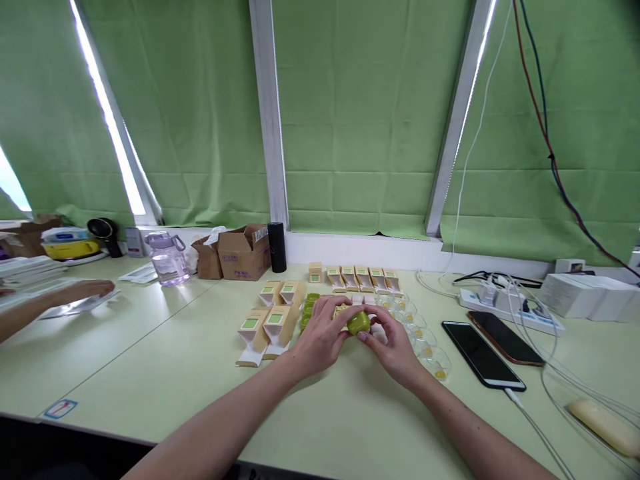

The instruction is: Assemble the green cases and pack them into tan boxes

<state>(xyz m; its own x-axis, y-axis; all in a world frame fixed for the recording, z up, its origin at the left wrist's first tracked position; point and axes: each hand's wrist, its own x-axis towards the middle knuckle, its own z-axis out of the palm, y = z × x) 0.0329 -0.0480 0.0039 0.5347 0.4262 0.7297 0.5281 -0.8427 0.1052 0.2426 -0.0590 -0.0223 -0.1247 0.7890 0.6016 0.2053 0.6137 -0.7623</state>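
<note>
Between my two hands is a small shiny green rounded case (pixel 359 323), gripped by the fingertips of both. My left hand (pixel 323 333) is closed on its left side, and my right hand (pixel 393 337) pinches it from the right. Behind my left hand stand several green pieces (pixel 309 308), partly hidden by it. To the left are open kraft boxes (pixel 253 327) with green labels and white flaps folded out. Right of my right hand lie rows of clear plastic domes (pixel 427 350) with small yellow parts inside. More small boxes (pixel 363 279) stand in a row behind my hands.
Two phones (pixel 483 353) and a power strip (pixel 510 311) with tangled white cables lie at the right. Toward the back stand a cardboard carton (pixel 244 253), a black cylinder (pixel 277 248) and a purple water bottle (pixel 167 259). Another person's hand (pixel 87 290) works at the far left.
</note>
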